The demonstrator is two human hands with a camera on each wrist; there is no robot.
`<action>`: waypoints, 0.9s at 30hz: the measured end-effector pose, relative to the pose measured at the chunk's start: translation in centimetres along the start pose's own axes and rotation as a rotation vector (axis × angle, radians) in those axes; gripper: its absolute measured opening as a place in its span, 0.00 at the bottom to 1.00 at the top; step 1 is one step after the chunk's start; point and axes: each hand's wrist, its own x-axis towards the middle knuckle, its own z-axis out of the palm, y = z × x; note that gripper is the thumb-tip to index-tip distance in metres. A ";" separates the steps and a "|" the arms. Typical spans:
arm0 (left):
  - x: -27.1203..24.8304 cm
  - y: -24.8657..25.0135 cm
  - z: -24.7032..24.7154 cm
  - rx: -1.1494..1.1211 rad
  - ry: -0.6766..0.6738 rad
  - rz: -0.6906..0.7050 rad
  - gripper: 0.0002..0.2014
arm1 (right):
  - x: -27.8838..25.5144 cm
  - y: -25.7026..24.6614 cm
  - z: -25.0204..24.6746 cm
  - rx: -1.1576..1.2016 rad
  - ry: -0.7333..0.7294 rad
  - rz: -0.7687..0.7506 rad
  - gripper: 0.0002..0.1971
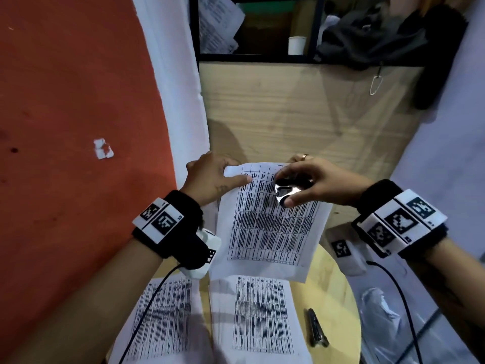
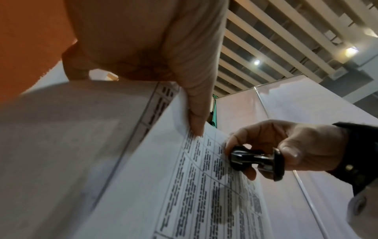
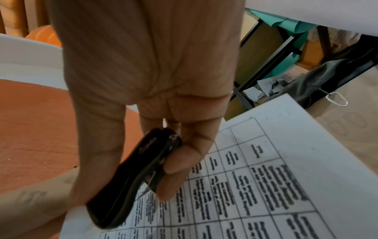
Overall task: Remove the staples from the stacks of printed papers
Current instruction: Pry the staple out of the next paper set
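Broadly, the round wooden worktop [image 1: 338,292] carried two stacks of printed papers: a left stack [image 1: 162,321] and a right stack [image 1: 259,316], both covered in dense table print too blurred for me to read. Above them I held a third printed stack [image 1: 267,227] lifted off the worktop and tilted. My left hand [image 1: 210,179] pinched its upper left corner, the thumb pressed flat on the top sheet and the other fingers curled behind. My right hand [image 1: 322,183] gripped a black staple remover [image 1: 288,190], thumb on one side and fingers [image 3: 174,163] wrapped on the other, its metal tip set near the top of the sheet. A cursive brand mark ran along the remover's black handle in the right wrist view, though I could not make it out. A dark pen-like tool [image 1: 316,328] lay on the worktop just right of the right stack.
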 end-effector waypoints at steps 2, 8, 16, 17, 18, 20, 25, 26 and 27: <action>-0.2 0.2 0.0 -0.023 -0.010 -0.006 0.11 | -0.1 0.0 -0.1 0.000 -0.003 0.003 0.22; -0.2 0.2 0.1 -0.025 -0.011 0.001 0.10 | -0.2 0.0 -0.1 0.002 -0.010 -0.005 0.22; -0.1 0.0 1.0 -0.088 0.085 -0.020 0.21 | -0.6 -0.4 2.5 -0.097 0.514 -0.188 0.25; -0.2 0.2 1.1 -0.098 0.088 -0.027 0.21 | -0.5 -0.6 3.3 -0.122 0.551 -0.215 0.25; -0.2 0.3 1.2 -0.112 0.087 -0.028 0.21 | -0.5 -0.9 4.1 -0.138 0.571 -0.231 0.25; -0.3 0.7 1.1 -0.166 0.062 -0.024 0.26 | -0.3 -1.3 5.1 -0.152 0.592 -0.245 0.26; -0.4 1.0 0.6 -0.237 0.013 -0.011 0.30 | 0.4 -1.9 5.6 -0.202 0.636 -0.280 0.22; -0.4 1.0 0.6 -0.250 0.009 -0.015 0.30 | 0.4 -2.0 5.6 -0.236 0.647 -0.278 0.20; -0.4 1.0 0.5 -0.263 0.005 -0.020 0.31 | 0.3 -2.1 5.6 -0.297 0.661 -0.274 0.20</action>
